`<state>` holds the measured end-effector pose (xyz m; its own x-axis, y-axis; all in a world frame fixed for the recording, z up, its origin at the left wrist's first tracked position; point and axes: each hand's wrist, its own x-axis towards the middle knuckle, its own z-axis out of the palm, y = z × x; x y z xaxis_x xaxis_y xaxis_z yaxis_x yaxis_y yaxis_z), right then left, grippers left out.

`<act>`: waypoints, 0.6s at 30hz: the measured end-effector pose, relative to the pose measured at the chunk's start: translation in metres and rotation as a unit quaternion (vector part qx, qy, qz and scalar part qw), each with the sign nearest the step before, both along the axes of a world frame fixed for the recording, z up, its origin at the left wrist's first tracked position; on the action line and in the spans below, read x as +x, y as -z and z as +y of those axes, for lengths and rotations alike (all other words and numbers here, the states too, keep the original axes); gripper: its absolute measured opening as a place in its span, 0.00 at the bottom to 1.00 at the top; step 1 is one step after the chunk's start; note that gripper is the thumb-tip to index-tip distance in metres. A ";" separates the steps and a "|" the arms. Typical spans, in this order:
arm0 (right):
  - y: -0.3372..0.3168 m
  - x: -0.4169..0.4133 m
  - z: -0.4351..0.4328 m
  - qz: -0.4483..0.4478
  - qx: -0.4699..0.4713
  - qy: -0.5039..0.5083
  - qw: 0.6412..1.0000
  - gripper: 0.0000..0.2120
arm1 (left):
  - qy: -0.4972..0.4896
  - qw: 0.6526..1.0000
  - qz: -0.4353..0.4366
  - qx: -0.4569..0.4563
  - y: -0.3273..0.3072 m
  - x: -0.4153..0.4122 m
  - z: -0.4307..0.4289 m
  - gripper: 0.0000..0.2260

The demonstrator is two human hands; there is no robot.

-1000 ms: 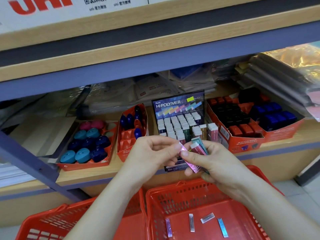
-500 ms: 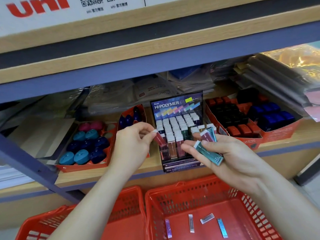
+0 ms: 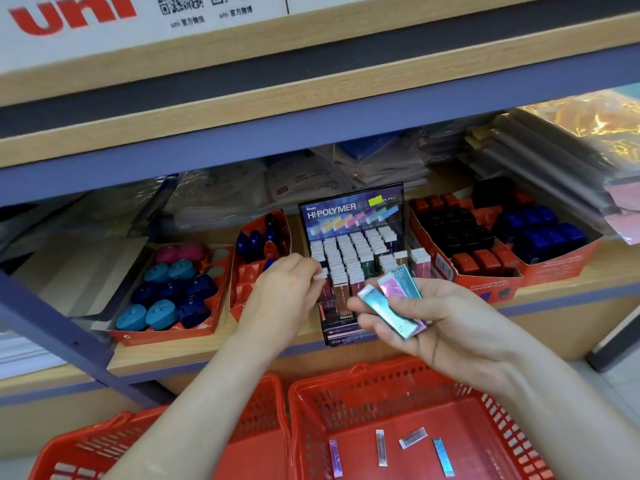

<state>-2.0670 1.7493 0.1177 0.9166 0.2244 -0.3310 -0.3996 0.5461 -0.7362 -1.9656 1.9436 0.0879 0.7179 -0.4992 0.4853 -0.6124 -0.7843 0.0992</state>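
Head view: slim erasers going between my hands and the display box (image 3: pixel 349 211).

From the head camera, my left hand (image 3: pixel 287 289) sits at the display box's front left corner. Its thumb and fingertips are narrowed to a pinch on the white end of one slim eraser (image 3: pixel 320 274), so I judge the eraser can slide upright along its column without knocking its neighbours. My right hand (image 3: pixel 433 320) waits just in front of the display box, thumb and curled fingers clamping a fanned bunch of erasers (image 3: pixel 384 311). I take it they are spread so the colours read and the next one is easy to pick. Below the display box stands a red basket (image 3: pixel 381 386) with four loose erasers (image 3: pixel 412 437) flat on its floor, well apart from both hands.
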 end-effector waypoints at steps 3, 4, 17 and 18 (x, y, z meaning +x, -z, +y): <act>0.000 0.000 0.002 -0.015 -0.045 0.001 0.999 0.12 | -0.020 0.998 0.032 -0.057 -0.003 -0.004 -0.001 0.12; 0.001 0.000 0.002 -0.022 -0.061 0.006 0.998 0.12 | -0.036 0.993 0.056 -0.101 -0.006 -0.008 -0.002 0.11; 0.005 -0.001 0.010 -0.097 -0.160 -0.112 0.976 0.06 | 0.055 0.861 0.456 -0.219 -0.057 -0.037 -0.025 0.06; 0.005 -0.001 0.009 -0.095 -0.159 -0.113 0.976 0.05 | 0.055 0.865 0.448 -0.219 -0.058 -0.037 -0.023 0.06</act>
